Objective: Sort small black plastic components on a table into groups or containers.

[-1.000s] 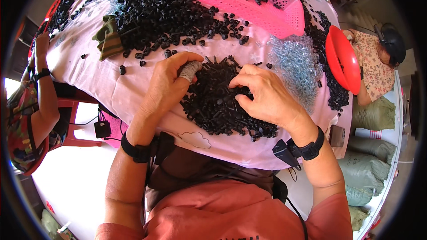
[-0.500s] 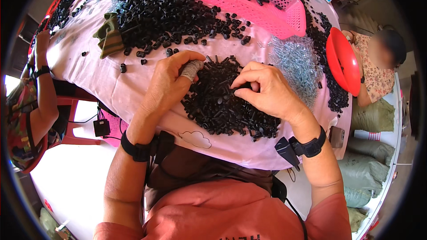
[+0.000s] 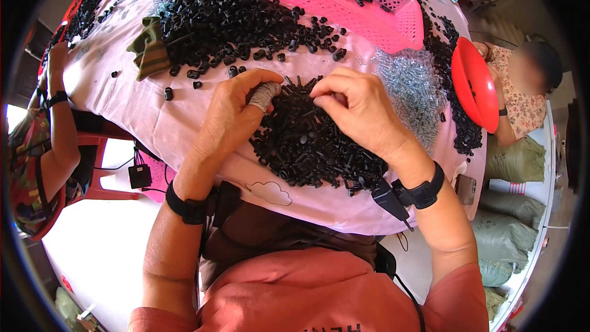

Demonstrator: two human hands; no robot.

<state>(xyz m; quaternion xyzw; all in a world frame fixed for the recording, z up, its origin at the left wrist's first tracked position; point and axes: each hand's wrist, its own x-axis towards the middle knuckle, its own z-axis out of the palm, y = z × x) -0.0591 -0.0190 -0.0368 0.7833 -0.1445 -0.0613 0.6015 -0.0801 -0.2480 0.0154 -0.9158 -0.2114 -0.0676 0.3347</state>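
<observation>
My left hand point(image 3: 236, 107) is at the left edge of a heap of small black rod-like plastic pieces point(image 3: 307, 147). Its fingers curl inward with thumb and forefinger nearly together, and a grey knitted cover wraps one digit. What it holds, if anything, is too small or hidden to make out. Over the heap's upper right part, my right hand point(image 3: 359, 107) is bent, thumb and forefinger pinched close together. Any piece between those fingertips cannot be made out. Beyond my left hand lies a larger spread of black ring-like pieces point(image 3: 215, 18).
A pink perforated basket point(image 3: 405, 24) stands at the back, black pieces inside. Clear, shiny small pieces point(image 3: 409, 95) lie right of the heap. A green striped cloth point(image 3: 152, 52) lies left. One person at right has a red bowl point(image 3: 470, 86); another person's arm point(image 3: 58, 123) is at left.
My right hand has moved up and a little left over the heap, toward my left hand. The left hand has stayed nearly still.
</observation>
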